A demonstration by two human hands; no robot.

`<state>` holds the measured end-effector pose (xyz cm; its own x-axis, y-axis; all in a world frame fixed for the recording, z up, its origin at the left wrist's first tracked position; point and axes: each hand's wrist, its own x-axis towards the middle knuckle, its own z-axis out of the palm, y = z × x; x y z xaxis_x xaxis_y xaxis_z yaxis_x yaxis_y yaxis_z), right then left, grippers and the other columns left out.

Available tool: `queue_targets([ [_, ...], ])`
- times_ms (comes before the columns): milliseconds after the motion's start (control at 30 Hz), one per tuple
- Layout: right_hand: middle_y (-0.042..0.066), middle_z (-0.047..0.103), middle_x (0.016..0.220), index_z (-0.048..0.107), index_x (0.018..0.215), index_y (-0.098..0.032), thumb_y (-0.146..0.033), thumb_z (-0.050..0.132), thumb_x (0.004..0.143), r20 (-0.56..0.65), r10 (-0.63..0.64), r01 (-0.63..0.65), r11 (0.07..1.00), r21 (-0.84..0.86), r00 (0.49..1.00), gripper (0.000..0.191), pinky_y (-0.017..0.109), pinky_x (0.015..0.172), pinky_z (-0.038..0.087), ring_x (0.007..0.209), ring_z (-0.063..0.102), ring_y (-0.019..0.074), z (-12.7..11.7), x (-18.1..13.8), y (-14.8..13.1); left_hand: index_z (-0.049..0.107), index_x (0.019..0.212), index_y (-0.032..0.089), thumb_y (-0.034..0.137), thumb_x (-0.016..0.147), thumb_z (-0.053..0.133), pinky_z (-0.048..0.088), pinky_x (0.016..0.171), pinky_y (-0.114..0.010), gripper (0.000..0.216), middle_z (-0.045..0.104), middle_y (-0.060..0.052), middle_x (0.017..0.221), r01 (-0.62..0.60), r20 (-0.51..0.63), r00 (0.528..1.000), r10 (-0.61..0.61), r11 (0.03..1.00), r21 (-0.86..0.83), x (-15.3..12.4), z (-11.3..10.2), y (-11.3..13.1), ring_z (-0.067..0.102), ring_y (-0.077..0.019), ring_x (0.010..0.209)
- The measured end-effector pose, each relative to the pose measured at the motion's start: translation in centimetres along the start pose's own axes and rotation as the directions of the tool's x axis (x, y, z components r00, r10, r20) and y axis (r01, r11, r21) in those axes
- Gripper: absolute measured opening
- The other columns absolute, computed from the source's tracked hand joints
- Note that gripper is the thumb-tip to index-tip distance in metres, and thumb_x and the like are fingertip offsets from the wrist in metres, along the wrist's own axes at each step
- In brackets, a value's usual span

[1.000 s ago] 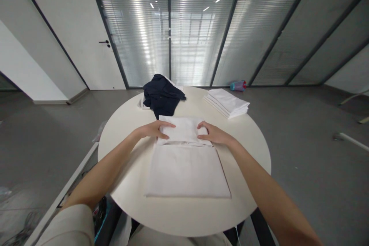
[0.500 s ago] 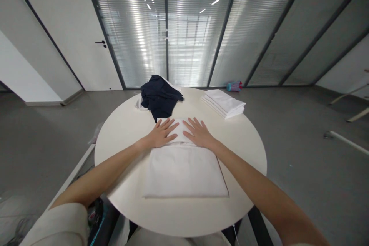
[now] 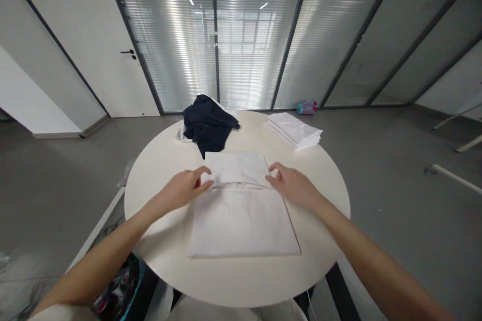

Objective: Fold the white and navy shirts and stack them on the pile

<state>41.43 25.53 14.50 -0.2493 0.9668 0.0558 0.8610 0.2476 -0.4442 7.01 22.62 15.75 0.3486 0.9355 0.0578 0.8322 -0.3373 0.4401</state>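
A white folded cloth [image 3: 243, 215] lies flat in the middle of the round white table [image 3: 165, 160], its far end turned back over itself in a narrow band. My left hand [image 3: 184, 188] rests at the left end of that fold line, thumb and fingers pinched on the cloth's edge. At the right end of the fold, my right hand [image 3: 293, 184] has its fingers curled and pinches the edge there.
A crumpled dark navy garment [image 3: 209, 123] lies at the table's far side, over something white. A stack of folded white cloths [image 3: 293, 131] sits at the far right. A blue and pink bottle [image 3: 307, 107] lies on the floor by the glass wall.
Half a second ago both hands lay flat and spread on the turned-back band near its middle. Now they have slid apart to the fold's two ends and closed on the edge.
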Motion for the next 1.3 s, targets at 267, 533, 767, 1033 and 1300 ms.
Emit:
queue_targets([
  [267,-0.001,0.057,0.066,0.037,0.147,-0.026,-0.047,0.044,0.095,0.051,0.061,-0.075,0.937,0.342,0.997,0.056,0.036,0.064,0.045,0.063,0.058,0.0232,4.1,-11.8,2.2,0.041,0.149,0.031,0.048,0.092,0.059,0.041,0.065,-0.025,0.062,0.058,0.002,0.082,0.206,0.276,0.958,-0.076,0.852,-0.482,-10.9,4.3,-0.5,0.054,-0.0151,0.069],
  [533,0.003,0.059,0.069,0.062,0.121,-0.03,-0.032,0.049,0.089,-0.175,0.056,-0.003,0.957,0.29,0.983,0.035,0.043,0.073,0.052,0.068,0.059,0.0246,6.2,-13.2,2.3,0.071,0.118,0.03,0.044,0.087,0.067,0.046,0.068,-0.029,0.034,0.059,-0.002,0.079,0.126,0.042,0.992,-0.122,0.86,-0.495,-12.7,6.4,-0.7,0.058,-0.0177,0.073],
  [767,0.011,0.06,0.113,0.065,0.122,-0.028,-0.034,0.064,0.091,-0.29,-0.255,0.287,0.955,0.073,0.922,0.031,0.043,0.088,0.055,0.106,0.061,0.0263,4.9,-15.0,1.7,0.061,0.135,0.032,0.043,0.09,0.069,0.054,0.088,-0.036,0.047,0.059,-0.009,0.114,-0.226,-0.176,0.963,0.204,0.967,-0.12,-14.0,6.4,-0.9,0.061,-0.0227,0.102],
  [1033,0.009,0.068,0.116,0.062,0.125,-0.024,-0.02,0.065,0.094,-0.249,-0.601,0.559,0.799,-0.222,0.76,0.031,0.05,0.1,0.045,0.12,0.056,0.0276,4.3,-15.3,1.4,0.062,0.119,0.017,0.01,0.098,0.054,0.049,0.087,-0.036,0.024,0.073,-0.007,0.103,-0.572,-0.219,0.748,0.627,0.775,0.267,-12.7,5.8,0.3,0.066,-0.0206,0.101],
  [1300,0.011,0.069,0.112,0.063,0.117,-0.018,-0.014,0.068,0.085,-0.303,-0.72,0.672,0.692,-0.261,0.624,0.033,0.043,0.097,0.046,0.114,0.061,0.0255,3.7,-16.6,0.4,0.062,0.106,0.016,0.008,0.094,0.053,0.052,0.079,-0.039,0.017,0.068,-0.008,0.09,-0.636,-0.469,0.625,0.624,0.755,0.158,-13.3,6.5,0.0,0.061,-0.0199,0.086],
])
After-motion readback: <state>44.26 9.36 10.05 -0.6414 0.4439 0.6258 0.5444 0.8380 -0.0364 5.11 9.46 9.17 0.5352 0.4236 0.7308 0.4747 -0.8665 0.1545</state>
